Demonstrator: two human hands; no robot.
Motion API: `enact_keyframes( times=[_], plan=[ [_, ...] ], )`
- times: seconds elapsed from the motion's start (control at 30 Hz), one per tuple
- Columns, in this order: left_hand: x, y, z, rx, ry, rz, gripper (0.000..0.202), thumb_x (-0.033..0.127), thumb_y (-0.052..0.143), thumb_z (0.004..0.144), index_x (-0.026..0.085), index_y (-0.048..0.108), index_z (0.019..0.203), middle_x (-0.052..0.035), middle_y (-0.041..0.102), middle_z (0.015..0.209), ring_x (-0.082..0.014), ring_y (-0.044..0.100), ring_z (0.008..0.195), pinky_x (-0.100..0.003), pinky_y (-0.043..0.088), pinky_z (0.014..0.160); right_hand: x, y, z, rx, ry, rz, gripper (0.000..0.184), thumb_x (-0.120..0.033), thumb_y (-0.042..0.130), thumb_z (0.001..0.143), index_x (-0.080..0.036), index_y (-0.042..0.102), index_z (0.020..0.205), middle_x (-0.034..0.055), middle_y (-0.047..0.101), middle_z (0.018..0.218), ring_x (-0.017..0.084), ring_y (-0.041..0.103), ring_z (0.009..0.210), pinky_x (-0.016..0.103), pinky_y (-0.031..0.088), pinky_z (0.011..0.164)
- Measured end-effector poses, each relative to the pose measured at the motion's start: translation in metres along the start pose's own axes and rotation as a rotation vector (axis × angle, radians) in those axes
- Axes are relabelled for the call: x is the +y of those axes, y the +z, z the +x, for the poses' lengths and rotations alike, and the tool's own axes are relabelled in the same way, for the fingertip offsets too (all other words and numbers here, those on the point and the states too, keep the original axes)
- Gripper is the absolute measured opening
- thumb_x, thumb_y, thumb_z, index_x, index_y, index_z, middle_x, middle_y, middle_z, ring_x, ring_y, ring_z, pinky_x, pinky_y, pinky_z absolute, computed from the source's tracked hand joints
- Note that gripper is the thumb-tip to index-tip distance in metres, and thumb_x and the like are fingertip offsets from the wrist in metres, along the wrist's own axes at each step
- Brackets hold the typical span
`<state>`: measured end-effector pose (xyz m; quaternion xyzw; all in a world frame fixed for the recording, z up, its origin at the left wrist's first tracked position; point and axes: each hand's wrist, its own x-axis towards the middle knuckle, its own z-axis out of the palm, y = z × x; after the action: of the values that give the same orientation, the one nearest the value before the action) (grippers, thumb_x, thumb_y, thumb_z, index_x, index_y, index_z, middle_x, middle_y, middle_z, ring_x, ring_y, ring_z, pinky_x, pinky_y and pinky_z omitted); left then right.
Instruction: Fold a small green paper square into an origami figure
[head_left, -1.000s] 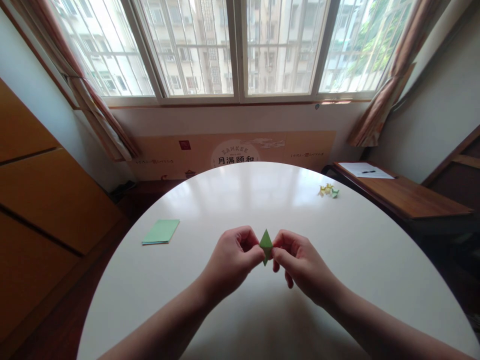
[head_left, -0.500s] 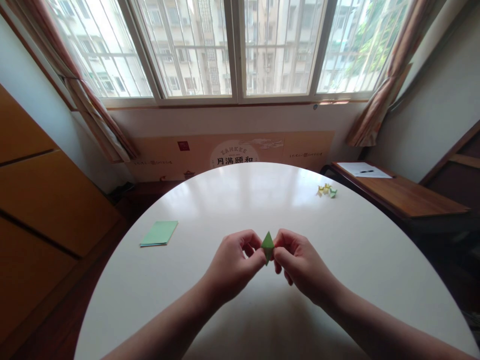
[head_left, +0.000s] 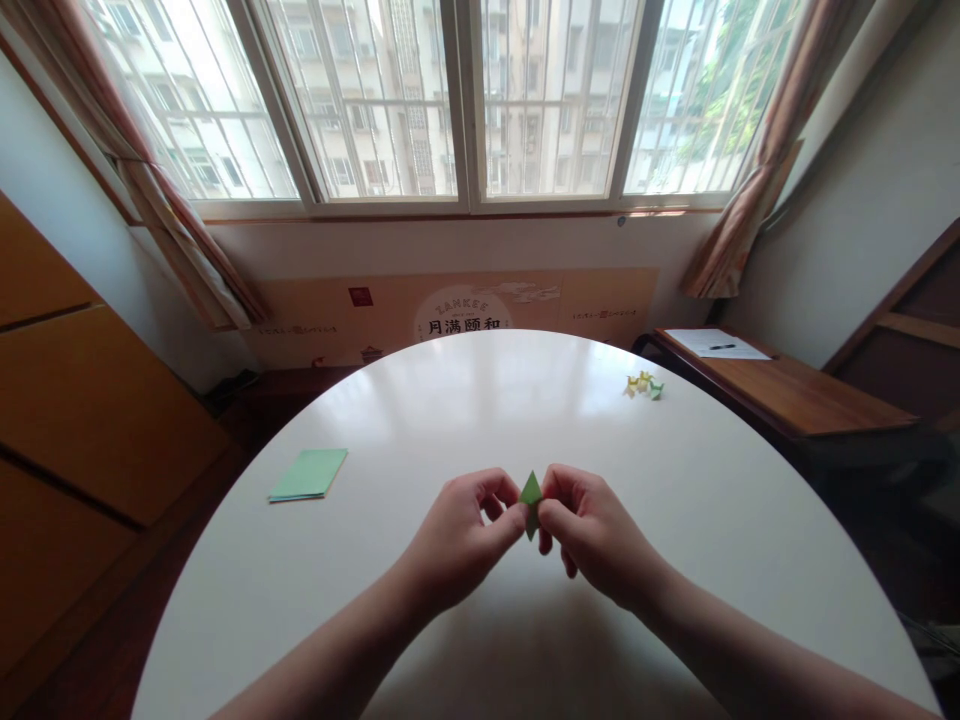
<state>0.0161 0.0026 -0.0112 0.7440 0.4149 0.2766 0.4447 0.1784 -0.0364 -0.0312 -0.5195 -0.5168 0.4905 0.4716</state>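
Change is small from where I watch, far away. One second ago, the small green folded-paper diamond (head_left: 532,488) looked a bit wider, with a brighter top. Now it looks slimmer and duller, so I think the fingers have tipped or squeezed it a little. It is held up over the near middle of the round, shiny white table (head_left: 300,580), with one point up and one point down.

My bare left hand (head_left: 469,525) has its thumb and finger closed on the left side of the diamond. My bare right hand (head_left: 592,520) pinches the right side, and its other fingers hang loose. Neither hand has let go, so to me the paper work is going on and is not done. The tiny folds are too small for me to read.

On the left part of the table, the flat stack of pale green paper (head_left: 309,474) lies untouched. At the far right of the table sit little yellow and green folded-paper shapes (head_left: 643,383), untouched too. They all slid a bit left in my view, and so did the table, so I guess the head turned.
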Motion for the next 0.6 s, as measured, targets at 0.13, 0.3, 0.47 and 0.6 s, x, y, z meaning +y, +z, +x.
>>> enact_keyframes(
  times=[0.13,0.3,0.47,0.6],
  plan=[
    [-0.0015,-0.0015,0.0026,-0.019,-0.044,-0.113,0.016,0.027,0.062,0.078,0.015,0.06,0.068,0.0003,0.057,0.063,-0.0128,0.052,0.056,-0.021,0.042,0.044,-0.0012,0.0001,0.0001,-0.011,0.004,0.01,0.01,-0.018,0.054,0.077,-0.019,0.053,0.068,-0.0034,0.059,0.052,0.009,0.048,0.039,0.016,0.037,0.031],
    [-0.0046,-0.0046,0.0045,-0.005,-0.053,-0.216,0.018,0.028,0.065,0.075,0.014,0.059,0.065,0.0017,0.054,0.058,-0.0106,0.05,0.051,-0.021,0.043,0.044,-0.0004,-0.0004,0.0013,-0.059,-0.006,0.023,0.008,-0.025,0.059,0.08,-0.018,0.058,0.076,-0.0009,0.062,0.06,0.014,0.059,0.052,0.016,0.04,0.031],
    [-0.0051,-0.0046,0.0067,-0.023,-0.063,-0.226,0.018,0.029,0.067,0.075,0.013,0.063,0.067,0.0008,0.057,0.058,-0.0105,0.05,0.051,-0.02,0.043,0.043,0.002,-0.0038,0.0038,-0.064,-0.012,0.038,0.01,-0.024,0.06,0.081,-0.018,0.057,0.074,-0.001,0.062,0.059,0.013,0.057,0.05,0.016,0.038,0.032],
    [-0.0044,-0.0041,0.0076,-0.047,-0.106,-0.247,0.024,0.035,0.067,0.077,0.012,0.068,0.071,0.0006,0.056,0.056,-0.0108,0.049,0.05,-0.019,0.042,0.041,0.0021,-0.0051,0.005,-0.042,-0.003,0.091,0.014,-0.023,0.059,0.082,-0.019,0.053,0.07,-0.0004,0.063,0.06,0.013,0.058,0.051,0.015,0.036,0.033]
  ],
)
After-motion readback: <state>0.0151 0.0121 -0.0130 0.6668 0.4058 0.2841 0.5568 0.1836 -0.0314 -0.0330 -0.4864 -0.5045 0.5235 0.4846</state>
